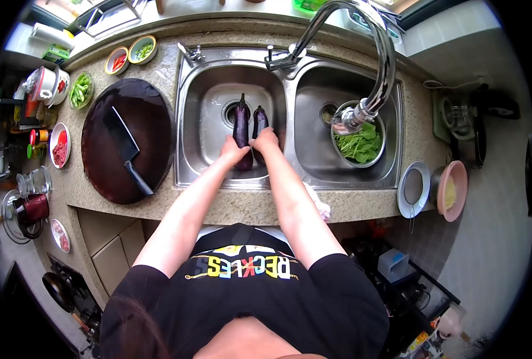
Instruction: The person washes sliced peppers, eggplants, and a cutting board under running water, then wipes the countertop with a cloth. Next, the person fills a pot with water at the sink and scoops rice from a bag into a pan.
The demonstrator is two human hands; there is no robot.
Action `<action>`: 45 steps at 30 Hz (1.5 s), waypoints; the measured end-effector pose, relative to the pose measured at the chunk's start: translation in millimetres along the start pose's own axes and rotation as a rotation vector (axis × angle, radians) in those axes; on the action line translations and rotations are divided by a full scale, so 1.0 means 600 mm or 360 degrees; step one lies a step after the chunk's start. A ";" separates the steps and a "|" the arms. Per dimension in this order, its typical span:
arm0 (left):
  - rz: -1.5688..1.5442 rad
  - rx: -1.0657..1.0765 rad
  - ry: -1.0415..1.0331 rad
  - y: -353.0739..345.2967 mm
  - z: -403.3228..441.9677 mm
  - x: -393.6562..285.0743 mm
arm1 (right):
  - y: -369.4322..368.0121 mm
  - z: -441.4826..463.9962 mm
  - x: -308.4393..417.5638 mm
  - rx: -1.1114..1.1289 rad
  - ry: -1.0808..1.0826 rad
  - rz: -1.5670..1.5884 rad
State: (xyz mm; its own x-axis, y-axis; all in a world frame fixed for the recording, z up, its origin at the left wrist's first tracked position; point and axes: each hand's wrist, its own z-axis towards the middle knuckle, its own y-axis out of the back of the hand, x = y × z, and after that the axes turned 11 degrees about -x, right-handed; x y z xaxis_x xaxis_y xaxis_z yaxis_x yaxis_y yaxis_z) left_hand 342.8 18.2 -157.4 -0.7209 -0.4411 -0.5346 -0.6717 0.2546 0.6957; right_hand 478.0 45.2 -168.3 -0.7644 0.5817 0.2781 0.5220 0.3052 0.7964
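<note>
Two dark purple eggplants lie side by side in the left sink basin (197, 143), their stems pointing toward the drain side. My left hand (234, 151) is closed around the lower part of the longer eggplant (241, 124). Around the shorter eggplant (260, 119), on the right, my right hand (266, 140) has its fingers wrapped. Both hands are inside the basin, close together. Parts of each eggplant are hidden under the fingers.
On the left, a cleaver (123, 140) rests on a round dark cutting board (98, 143). A bowl of leafy greens (359, 143) stands in the right basin under the faucet (391, 60). Bowls of cut peppers (119, 62), green pieces (81, 90) and meat (60, 154) line the counter.
</note>
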 end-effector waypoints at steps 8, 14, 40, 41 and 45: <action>-0.0184 -0.0021 0.0266 -0.053 0.051 0.027 | 0.125 -0.073 0.001 0.0193 0.0410 0.0404; -0.1062 0.0368 0.0425 0.034 -0.032 -0.075 | 0.311 -0.157 -0.098 -0.0019 0.0762 0.0915; 0.0346 0.0018 -0.1018 -0.184 -0.125 -0.291 | 0.123 0.079 -0.354 0.0119 0.0528 0.0402; 0.0013 0.0005 -0.1161 -0.153 -0.132 -0.294 | 0.126 0.079 -0.357 0.0095 0.0584 0.0457; -0.0419 -0.0418 -0.1249 -0.020 -0.165 -0.262 | 0.147 0.049 -0.355 -0.0110 0.0708 0.0469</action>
State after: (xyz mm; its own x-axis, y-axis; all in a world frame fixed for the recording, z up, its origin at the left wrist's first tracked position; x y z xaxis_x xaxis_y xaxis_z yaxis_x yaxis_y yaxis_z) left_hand 481.1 -0.4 -34.1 -0.5219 0.2883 -0.8028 -0.8418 -0.0217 0.5394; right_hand 698.0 -29.5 -172.9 -0.6837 0.2551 0.6837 0.7238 0.1183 0.6797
